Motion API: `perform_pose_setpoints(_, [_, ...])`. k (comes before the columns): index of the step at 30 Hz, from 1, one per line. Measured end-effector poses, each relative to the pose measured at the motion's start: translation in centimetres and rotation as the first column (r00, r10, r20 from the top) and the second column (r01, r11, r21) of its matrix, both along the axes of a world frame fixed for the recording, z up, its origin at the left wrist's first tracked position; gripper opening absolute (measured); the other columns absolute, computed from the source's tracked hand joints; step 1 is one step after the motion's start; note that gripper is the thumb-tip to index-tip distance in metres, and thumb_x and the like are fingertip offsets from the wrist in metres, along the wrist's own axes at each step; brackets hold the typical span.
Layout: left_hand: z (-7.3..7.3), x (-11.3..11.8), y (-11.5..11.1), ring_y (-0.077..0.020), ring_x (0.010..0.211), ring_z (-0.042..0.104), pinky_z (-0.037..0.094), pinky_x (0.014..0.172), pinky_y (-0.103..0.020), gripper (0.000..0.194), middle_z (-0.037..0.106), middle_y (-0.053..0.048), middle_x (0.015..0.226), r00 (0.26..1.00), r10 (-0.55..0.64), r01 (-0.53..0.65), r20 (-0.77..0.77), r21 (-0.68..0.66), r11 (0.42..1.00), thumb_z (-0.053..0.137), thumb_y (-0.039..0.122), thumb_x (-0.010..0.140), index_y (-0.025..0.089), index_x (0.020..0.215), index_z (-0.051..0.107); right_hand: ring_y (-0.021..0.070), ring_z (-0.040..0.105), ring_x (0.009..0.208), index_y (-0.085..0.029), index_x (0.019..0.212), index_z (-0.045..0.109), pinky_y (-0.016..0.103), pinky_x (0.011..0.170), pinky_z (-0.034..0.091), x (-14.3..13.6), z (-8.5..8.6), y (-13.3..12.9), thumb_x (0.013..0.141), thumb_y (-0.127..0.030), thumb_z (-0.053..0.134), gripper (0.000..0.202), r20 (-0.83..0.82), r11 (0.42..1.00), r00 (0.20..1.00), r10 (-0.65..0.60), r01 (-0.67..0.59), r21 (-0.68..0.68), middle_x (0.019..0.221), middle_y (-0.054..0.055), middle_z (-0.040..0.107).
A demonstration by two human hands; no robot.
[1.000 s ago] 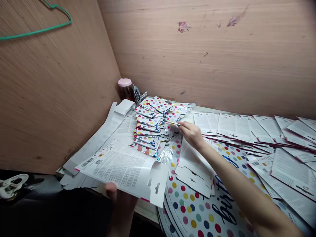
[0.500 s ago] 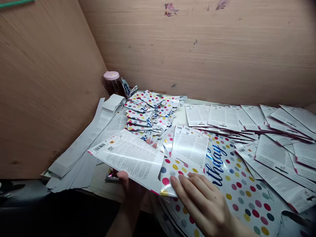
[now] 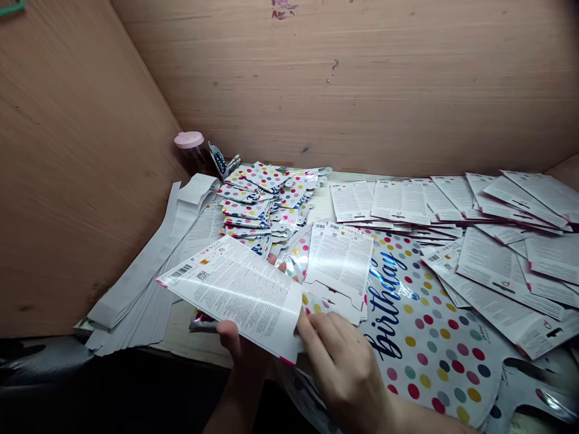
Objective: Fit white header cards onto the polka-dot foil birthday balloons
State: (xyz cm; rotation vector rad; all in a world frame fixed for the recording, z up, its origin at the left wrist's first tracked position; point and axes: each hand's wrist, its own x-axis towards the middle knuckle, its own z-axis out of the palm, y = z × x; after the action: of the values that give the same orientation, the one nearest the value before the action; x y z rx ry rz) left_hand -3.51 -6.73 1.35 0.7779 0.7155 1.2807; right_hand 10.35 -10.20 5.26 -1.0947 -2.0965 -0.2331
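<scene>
My left hand point(image 3: 235, 343) grips a white printed paper sleeve point(image 3: 239, 295), thumb on its near edge and fingers behind the far edge. The sleeve is tilted and bulges at its right end. My right hand point(image 3: 348, 361) is at that end, fingers together, their tips hidden in its mouth. A bit of folded polka-dot foil balloon point(image 3: 312, 301) shows beside these fingers; most of it is hidden. Under my right forearm lies a flat polka-dot foil balloon point(image 3: 434, 337) lettered "birthday". Two printed sleeves point(image 3: 341, 253) rest on its left part.
Folded dotted balloons point(image 3: 253, 208) are stacked behind my left hand. More printed sleeves point(image 3: 402, 202) spread across the back right. Long white paper strips point(image 3: 145, 259) lie at left. A pink-lidded jar point(image 3: 190, 141) stands in the back corner, with wooden panels behind and to the left.
The folded dotted balloon has gone from view almost entirely into the sleeve. My right hand has moved left to the sleeve's mouth. The view has shifted slightly right.
</scene>
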Motion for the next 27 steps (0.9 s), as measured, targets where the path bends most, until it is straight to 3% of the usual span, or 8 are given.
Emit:
perform_pose_setpoints(3, [1.1,0.0,0.7,-0.0372,0.135,0.041,0.040,0.106,-0.054,0.110,0.058,-0.010,0.136,0.988,0.139,-0.136,0.067,-0.051,0.989,0.007,0.094,0.067,0.024,0.144,0.044,0.0244,0.062,0.099,-0.001,0.127,0.053,0.038,0.083,0.056,0.5,-0.7,-0.5,0.089,-0.009,0.050,0.039,-0.226,0.958,0.952,0.204,-0.242,-0.152,0.109,0.018,0.068])
perform_pose_setpoints(5, [1.5,-0.2,1.1,-0.0372,0.134,0.042,0.042,0.105,-0.054,0.107,0.059,-0.009,0.135,0.983,0.164,-0.156,0.086,-0.092,0.983,0.008,0.092,0.069,0.025,0.143,0.045,0.0255,0.059,0.109,-0.005,0.128,0.054,0.042,0.092,0.054,1.1,-1.1,-0.7,0.087,-0.011,0.054,0.041,-0.268,0.936,0.925,0.271,-0.318,-0.153,0.114,0.017,0.066])
perform_pose_setpoints(11, [0.8,0.6,0.9,-0.0375,0.138,0.037,0.037,0.109,-0.052,0.096,0.057,-0.007,0.139,0.943,0.086,-0.030,0.321,-0.176,0.984,0.024,0.090,0.073,0.026,0.141,0.049,0.0290,0.059,0.112,-0.009,0.113,0.064,0.048,0.088,0.056,2.7,-2.1,-1.0,0.089,-0.013,0.053,0.027,-0.341,0.974,0.925,0.167,-0.208,-0.088,0.111,0.019,0.065])
perform_pose_setpoints(16, [0.5,0.9,0.7,-0.0405,0.140,0.032,0.028,0.114,-0.054,0.104,0.049,-0.013,0.145,0.890,0.080,0.013,0.449,-0.199,0.980,0.036,0.091,0.070,0.019,0.146,0.042,0.0383,0.051,0.126,-0.008,0.087,0.064,0.053,0.092,0.055,2.9,-2.7,-2.2,0.087,-0.002,0.047,0.017,-0.090,0.979,0.975,0.204,-0.204,0.007,0.121,0.024,0.064])
perform_pose_setpoints(18, [0.3,1.0,0.5,-0.0410,0.140,0.031,0.027,0.114,-0.055,0.105,0.047,-0.014,0.147,0.884,0.044,0.052,0.465,-0.192,0.980,0.036,0.091,0.069,0.020,0.147,0.039,0.0382,0.049,0.128,-0.006,0.090,0.064,0.053,0.093,0.054,2.3,-2.6,-2.5,0.089,-0.002,0.043,0.021,-0.069,0.978,0.976,0.207,-0.208,-0.014,0.121,0.026,0.063])
perform_pose_setpoints(20, [0.0,1.5,0.1,-0.0413,0.140,0.033,0.027,0.113,-0.057,0.104,0.048,-0.013,0.147,0.874,-0.029,0.135,0.484,-0.185,0.973,0.037,0.090,0.070,0.021,0.147,0.039,0.0340,0.053,0.126,-0.004,0.107,0.062,0.049,0.094,0.054,1.4,-2.5,-2.3,0.090,-0.003,0.041,0.028,-0.156,0.976,0.968,0.195,-0.208,-0.070,0.119,0.025,0.065])
perform_pose_setpoints(23, [-0.3,2.7,-0.9,-0.0432,0.136,0.038,0.028,0.112,-0.060,0.100,0.050,-0.014,0.144,0.859,-0.160,0.280,0.486,-0.185,0.942,0.045,0.085,0.071,0.020,0.146,0.041,0.0296,0.058,0.119,-0.011,0.129,0.056,0.047,0.096,0.053,0.0,-2.8,-1.2,0.091,-0.010,0.043,0.040,-0.311,0.951,0.941,0.131,-0.208,-0.228,0.117,0.018,0.066])
perform_pose_setpoints(27, [-0.9,3.9,-1.9,-0.0451,0.134,0.041,0.031,0.111,-0.058,0.094,0.054,-0.016,0.140,0.874,-0.229,0.340,0.428,-0.203,0.918,0.056,0.076,0.071,0.017,0.142,0.045,0.0343,0.050,0.128,-0.020,0.140,0.048,0.049,0.103,0.046,-0.7,-3.7,-0.1,0.090,-0.026,0.051,0.051,-0.290,0.854,0.956,-0.053,-0.107,-0.509,0.131,0.014,0.059])
